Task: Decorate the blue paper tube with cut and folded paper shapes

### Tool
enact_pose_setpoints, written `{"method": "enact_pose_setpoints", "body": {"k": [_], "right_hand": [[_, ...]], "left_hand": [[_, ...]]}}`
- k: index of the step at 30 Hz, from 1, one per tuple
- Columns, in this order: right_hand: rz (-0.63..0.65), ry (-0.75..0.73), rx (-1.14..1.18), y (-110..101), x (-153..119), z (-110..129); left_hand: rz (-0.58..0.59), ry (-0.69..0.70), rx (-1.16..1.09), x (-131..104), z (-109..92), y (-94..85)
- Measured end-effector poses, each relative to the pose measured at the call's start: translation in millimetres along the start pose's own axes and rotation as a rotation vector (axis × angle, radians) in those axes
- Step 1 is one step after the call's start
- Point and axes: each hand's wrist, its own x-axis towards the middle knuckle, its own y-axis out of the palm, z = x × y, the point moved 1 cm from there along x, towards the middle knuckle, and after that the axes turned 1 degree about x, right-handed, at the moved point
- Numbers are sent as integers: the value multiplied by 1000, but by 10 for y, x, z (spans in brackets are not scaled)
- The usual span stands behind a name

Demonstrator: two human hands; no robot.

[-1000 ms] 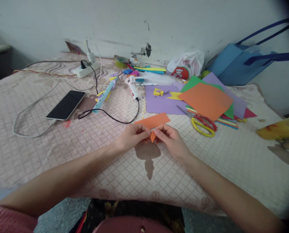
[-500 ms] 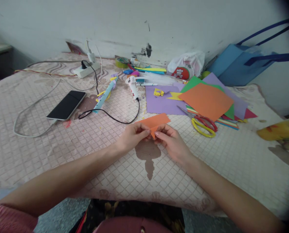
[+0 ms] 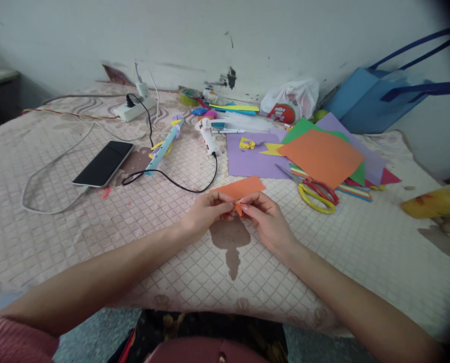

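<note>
Between my two hands is a small folded piece of orange paper (image 3: 239, 207), pinched at both sides, its pointed end toward me. My left hand (image 3: 208, 212) grips its left side with thumb and fingers. The right side is held by my right hand (image 3: 266, 217), thumb on top. Just beyond my fingertips an orange paper strip (image 3: 242, 188) lies flat on the patterned tablecloth (image 3: 179, 282). Red and yellow scissors (image 3: 318, 196) rest to the right of my hands.
A white glue gun (image 3: 207, 136) with a black cord lies ahead. At the left is a phone (image 3: 104, 164) on a cable, near a power strip (image 3: 134, 110). Coloured sheets (image 3: 323, 156), a plastic bag (image 3: 291, 103) and a blue bag (image 3: 372, 101) are at the right.
The small orange piece now looks more folded between my fingertips, with less of its upper part showing. Both hands have stayed in nearly the same place.
</note>
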Motion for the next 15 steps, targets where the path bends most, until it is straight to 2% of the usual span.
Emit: {"method": "enact_pose_setpoints", "body": {"k": [8,15], "right_hand": [[59,-172,-297,-45,3,51],[97,-215,-342,-48,-7,101]], "left_hand": [[34,-88,-140,1,-28,-35],[66,-98,-141,-6,-56,-50]]}}
